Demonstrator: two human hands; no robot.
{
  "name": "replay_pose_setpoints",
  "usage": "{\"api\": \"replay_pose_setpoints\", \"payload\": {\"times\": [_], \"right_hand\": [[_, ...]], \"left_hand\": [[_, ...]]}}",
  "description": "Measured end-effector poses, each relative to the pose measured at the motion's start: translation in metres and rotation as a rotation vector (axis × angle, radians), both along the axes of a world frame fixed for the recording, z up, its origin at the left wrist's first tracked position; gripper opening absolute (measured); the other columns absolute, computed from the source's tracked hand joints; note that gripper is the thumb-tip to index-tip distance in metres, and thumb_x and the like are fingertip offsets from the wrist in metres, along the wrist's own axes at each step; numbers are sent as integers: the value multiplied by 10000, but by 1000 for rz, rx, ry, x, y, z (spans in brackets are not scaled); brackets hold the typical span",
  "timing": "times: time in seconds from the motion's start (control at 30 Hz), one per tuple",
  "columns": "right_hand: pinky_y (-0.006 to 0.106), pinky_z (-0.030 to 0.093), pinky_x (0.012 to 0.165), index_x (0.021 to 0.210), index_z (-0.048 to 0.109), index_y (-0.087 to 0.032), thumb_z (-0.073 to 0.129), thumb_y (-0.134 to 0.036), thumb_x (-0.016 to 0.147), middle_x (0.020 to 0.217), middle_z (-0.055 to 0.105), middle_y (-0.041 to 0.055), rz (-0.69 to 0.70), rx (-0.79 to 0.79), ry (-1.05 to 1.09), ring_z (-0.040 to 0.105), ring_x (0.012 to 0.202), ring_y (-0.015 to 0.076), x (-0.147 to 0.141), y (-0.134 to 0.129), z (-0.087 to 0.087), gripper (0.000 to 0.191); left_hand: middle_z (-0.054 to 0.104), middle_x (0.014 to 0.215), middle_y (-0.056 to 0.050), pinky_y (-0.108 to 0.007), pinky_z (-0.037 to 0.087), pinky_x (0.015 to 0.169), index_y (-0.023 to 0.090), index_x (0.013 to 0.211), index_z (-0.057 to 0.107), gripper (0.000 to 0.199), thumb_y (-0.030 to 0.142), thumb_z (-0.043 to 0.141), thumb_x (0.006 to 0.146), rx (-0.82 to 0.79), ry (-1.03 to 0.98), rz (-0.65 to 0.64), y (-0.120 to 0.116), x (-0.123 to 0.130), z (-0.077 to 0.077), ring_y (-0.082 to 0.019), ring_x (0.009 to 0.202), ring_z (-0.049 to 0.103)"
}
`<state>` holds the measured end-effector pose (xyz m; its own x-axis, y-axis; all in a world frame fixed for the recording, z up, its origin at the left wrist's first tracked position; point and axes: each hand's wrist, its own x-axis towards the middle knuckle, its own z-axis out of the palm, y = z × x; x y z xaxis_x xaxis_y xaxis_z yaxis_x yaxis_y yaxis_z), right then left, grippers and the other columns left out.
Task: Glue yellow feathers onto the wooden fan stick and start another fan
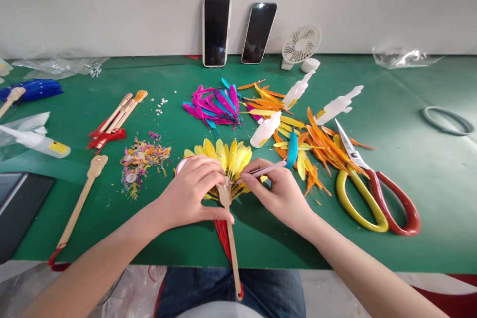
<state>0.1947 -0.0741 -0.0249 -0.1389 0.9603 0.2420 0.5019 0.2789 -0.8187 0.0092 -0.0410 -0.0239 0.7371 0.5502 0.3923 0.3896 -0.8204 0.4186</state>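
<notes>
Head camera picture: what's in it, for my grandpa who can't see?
The left hand rests on a yellow feather fan while the right hand holds a thin pale tool to it. Around them on a green table are bright feathers, white bottles and scissors.

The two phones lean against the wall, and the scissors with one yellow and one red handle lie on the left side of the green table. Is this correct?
Not quite: the head view shows the scissors on the right side of the green table. The rest is correct.
</notes>
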Motion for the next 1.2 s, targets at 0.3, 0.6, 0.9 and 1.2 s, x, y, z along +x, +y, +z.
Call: {"api": "replay_pose_setpoints", "payload": {"times": [0.3,0.6,0.9,1.2], "right_hand": [[228,434,515,633,554,-179,479,-179,790,680,619,23,60,-6,17,573,592,121,-1,1,-4,174],[232,442,561,652,547,-184,471,-178,807,711,621,22,110,22,82,572,638,119,0,1,-5,173],[229,429,531,632,534,-177,466,-206,799,694,606,27,58,-23,64,553,609,121,0,0,-3,182],[238,428,550,654,546,-179,477,-253,800,685,589,24,64,-80,142,547,620,126,1,0,0,177]], "left_hand": [[618,878,-83,-373,366,874,149,813,554,515,632,485,651,9,-22,1,0,0,0,-217,946,522],[618,877,-74,-372,368,872,159,798,552,487,622,492,660,21,-3,14,0,0,-2,-213,945,521],[609,895,-73,-376,363,878,161,832,552,454,581,538,660,40,7,14,0,0,-4,-214,956,511],[602,906,-84,-388,369,874,155,874,576,455,559,551,665,45,44,18,0,1,-1,-227,960,510]]}}
